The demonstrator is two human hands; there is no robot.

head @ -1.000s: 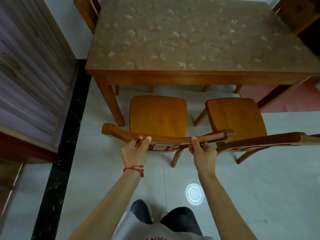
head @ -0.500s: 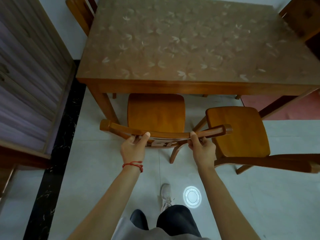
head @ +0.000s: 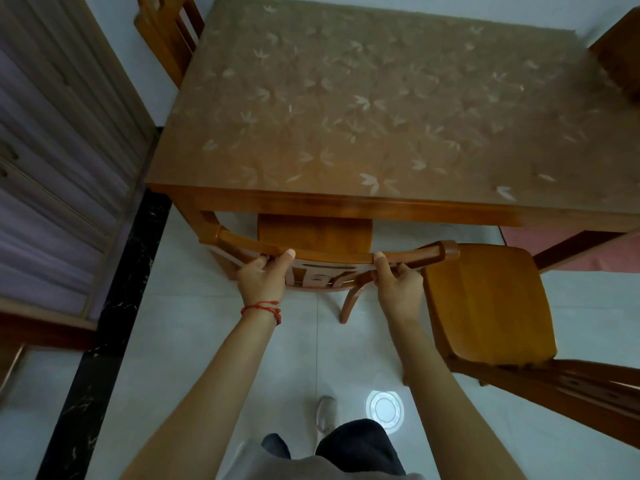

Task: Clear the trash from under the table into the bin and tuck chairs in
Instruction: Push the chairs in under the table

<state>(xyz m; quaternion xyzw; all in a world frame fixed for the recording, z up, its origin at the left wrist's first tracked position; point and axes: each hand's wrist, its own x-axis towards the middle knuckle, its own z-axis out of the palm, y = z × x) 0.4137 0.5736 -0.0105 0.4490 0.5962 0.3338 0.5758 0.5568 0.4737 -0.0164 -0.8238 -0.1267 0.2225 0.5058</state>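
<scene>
A wooden chair (head: 332, 252) stands at the near left side of the wooden table (head: 346, 206), most of its seat under the tabletop. My left hand (head: 261, 280) grips the chair's curved top rail left of centre, thumb on top. My right hand (head: 398, 287) grips the same rail towards its right end. A second wooden chair (head: 485, 303) stands to the right, its seat fully out from the table. No trash or bin shows in this view.
A cabinet with ribbed doors (head: 59, 161) lines the left wall beside a black floor strip (head: 114, 306). More chairs sit at the far left (head: 166, 32) and far right (head: 616, 53) of the table. A red mat (head: 547, 240) lies under its right side.
Both hands have pushed the left chair forward, so its seat has slid mostly under the table. I have stepped closer, and the right chair now lies nearer beside me.
</scene>
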